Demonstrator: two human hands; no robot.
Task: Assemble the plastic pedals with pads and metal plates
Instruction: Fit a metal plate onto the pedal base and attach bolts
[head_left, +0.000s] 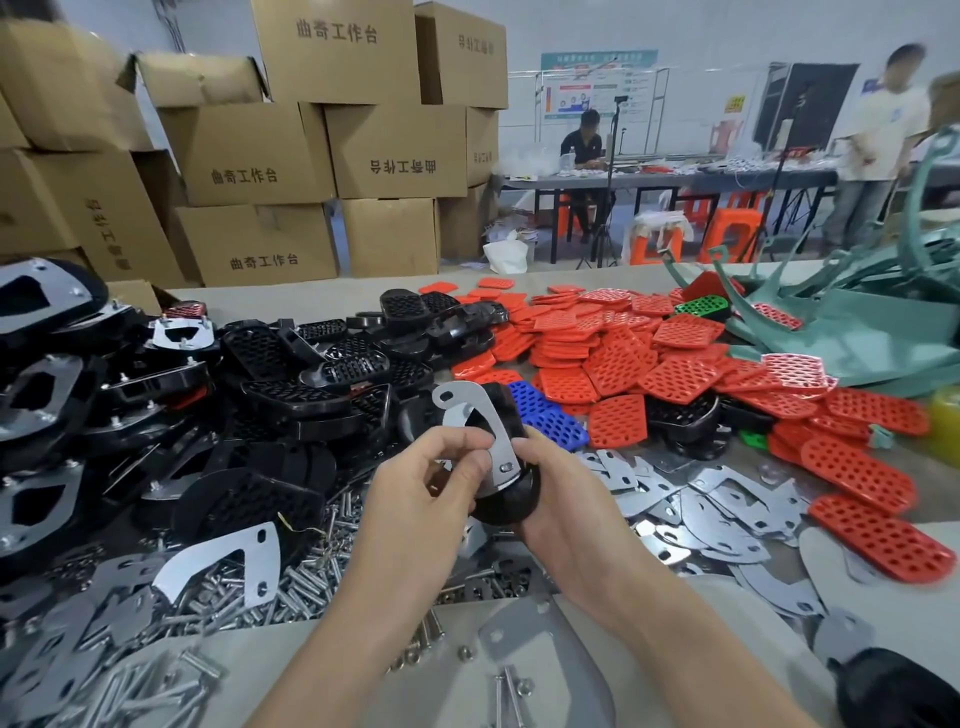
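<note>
1. One black pedal (506, 499) sits in your right hand (556, 483), fingers curled round it; your left hand (426, 483) pinches a metal plate (493, 426) against it.
2. Plated pedals (47, 395) pile at your left; many red pads (618, 358), loose plates (727, 514) and bolts (306, 577) await assembly.
3. Cardboard boxes (249, 156) behind: contents hidden.

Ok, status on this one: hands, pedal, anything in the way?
Left hand pinches metal plate. Right hand grips black pedal, plate laid on it. Nothing blocking; loose bolts piled underneath.

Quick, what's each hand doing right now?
Left hand: pinches the metal plate.
Right hand: grips the black pedal.
</note>
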